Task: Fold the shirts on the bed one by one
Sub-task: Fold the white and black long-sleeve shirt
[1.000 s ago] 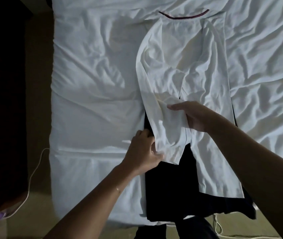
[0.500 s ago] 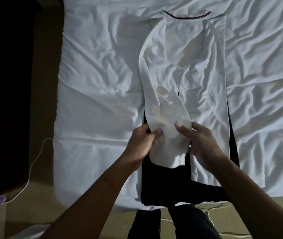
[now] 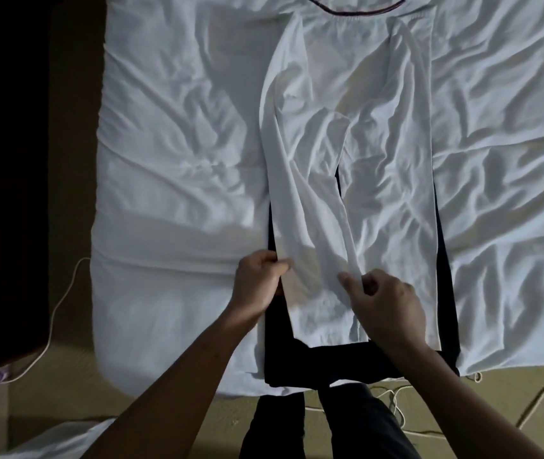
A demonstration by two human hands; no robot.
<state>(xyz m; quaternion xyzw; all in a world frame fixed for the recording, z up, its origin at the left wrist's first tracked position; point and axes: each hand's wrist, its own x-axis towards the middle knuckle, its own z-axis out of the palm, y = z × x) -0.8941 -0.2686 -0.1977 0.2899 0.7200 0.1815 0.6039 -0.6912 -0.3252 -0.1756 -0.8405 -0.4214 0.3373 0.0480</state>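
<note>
left hand (image 3: pixel 257 279), right hand (image 3: pixel 386 303) further apart, sleeve (image 3: pixel 310 233) straighter

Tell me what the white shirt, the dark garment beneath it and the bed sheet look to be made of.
White shirt: thin, matte knit, probably cotton jersey; it drapes in soft folds.
Dark garment: matte fabric, too dark to tell more.
Bed sheet: likely woven cotton, matte, with crisp creases.
</note>
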